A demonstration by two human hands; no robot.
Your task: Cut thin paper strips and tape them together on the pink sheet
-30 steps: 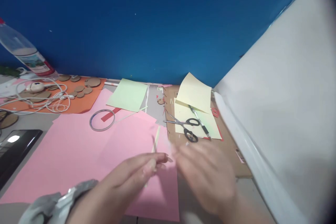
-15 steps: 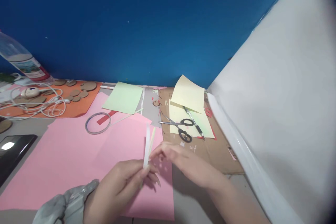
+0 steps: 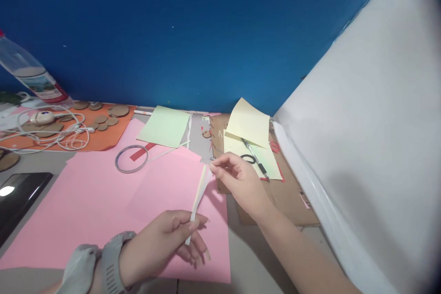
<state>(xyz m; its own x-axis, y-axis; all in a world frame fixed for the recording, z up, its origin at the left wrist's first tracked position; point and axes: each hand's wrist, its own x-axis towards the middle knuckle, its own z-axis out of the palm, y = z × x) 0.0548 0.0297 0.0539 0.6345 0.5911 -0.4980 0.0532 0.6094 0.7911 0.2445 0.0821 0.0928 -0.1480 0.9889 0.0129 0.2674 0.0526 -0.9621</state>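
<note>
My left hand (image 3: 170, 241) pinches the lower end of a thin pale paper strip (image 3: 199, 195) above the large pink paper sheet (image 3: 103, 197). My right hand (image 3: 237, 181) pinches the strip's upper end, fingers pressed together, just in front of the scissors (image 3: 247, 158), which it mostly hides. A pen (image 3: 257, 160) lies on the pale yellow folded paper (image 3: 250, 128) right behind that hand.
A tape ring (image 3: 131, 158) and a light green sheet (image 3: 164, 126) lie behind the pink paper. Cardboard discs (image 3: 110, 115) and white earphone cables (image 3: 51, 131) sit on an orange sheet at left. A bottle (image 3: 29, 76), a dark phone (image 3: 17, 193), a white slanted board (image 3: 372, 147).
My right hand has moved up and away from my left hand, now gripping the strip's far end near the scissors. The strip is stretched between both hands.
</note>
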